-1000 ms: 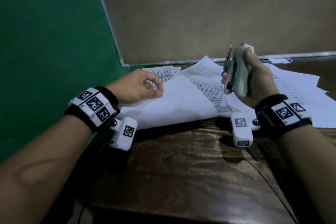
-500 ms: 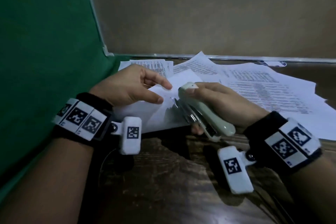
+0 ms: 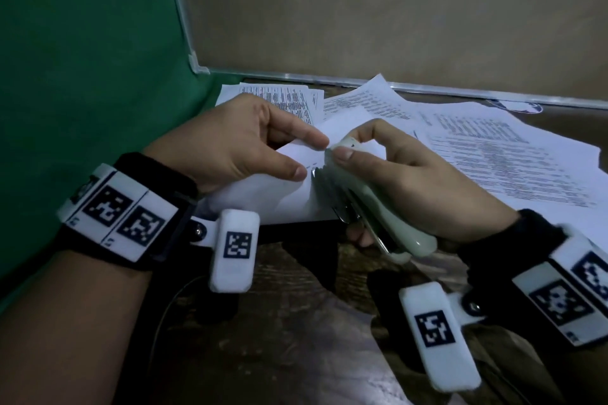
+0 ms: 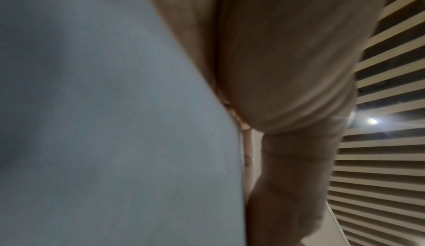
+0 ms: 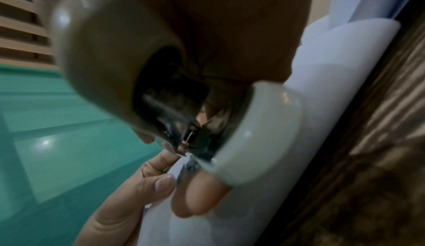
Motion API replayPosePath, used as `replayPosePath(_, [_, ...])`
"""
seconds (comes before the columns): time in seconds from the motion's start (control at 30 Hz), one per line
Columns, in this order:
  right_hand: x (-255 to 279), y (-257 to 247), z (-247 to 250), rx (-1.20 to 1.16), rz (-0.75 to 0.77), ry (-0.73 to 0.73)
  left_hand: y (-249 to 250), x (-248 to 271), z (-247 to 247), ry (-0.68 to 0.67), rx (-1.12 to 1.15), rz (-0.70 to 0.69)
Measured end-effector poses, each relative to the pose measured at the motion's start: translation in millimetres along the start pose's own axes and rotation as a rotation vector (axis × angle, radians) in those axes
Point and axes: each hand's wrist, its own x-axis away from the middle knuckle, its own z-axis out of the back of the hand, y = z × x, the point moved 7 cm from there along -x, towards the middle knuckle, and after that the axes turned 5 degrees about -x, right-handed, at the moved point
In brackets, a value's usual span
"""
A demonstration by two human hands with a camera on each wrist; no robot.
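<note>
A pale green stapler [image 3: 378, 207] lies in my right hand [image 3: 352, 194], thumb on its nose and fingers curled under its base. Its mouth sits over the corner of a folded white sheet [image 3: 283, 197]. My left hand [image 3: 309, 156] holds that corner, thumb on top and index finger at the sheet's upper edge, right beside the stapler's nose. In the right wrist view the stapler [image 5: 103, 41] fills the middle, slightly agape, with left fingertips [image 5: 163, 182] on the sheet [image 5: 322, 68] just beyond it. The left wrist view shows only the sheet [image 4: 103, 122] against my palm.
Several printed sheets [image 3: 477, 148] lie spread over the back right of the dark wooden table [image 3: 296, 339]. A green panel [image 3: 82, 59] stands close on the left, a beige wall with a metal trim [image 3: 329, 77] behind. A thin cable [image 3: 171, 299] runs under my left wrist.
My right hand brought the stapler down from upright in the air to the sheet's corner. My left hand took hold of that corner, and the view moved closer.
</note>
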Motion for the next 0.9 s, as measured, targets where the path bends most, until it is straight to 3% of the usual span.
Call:
replayPosePath(0.57, [-0.5,-2.1,0.9,-0.09,0.032,0.045,-3.6,-2.5,-14.7,-0.056,0.111,-0.012])
replayPosePath(0.9, [2.6,-5.2,4.4,-0.066,0.019,0.026,-7.5,-4.2,-7.0,0.016,0.134,-0.002])
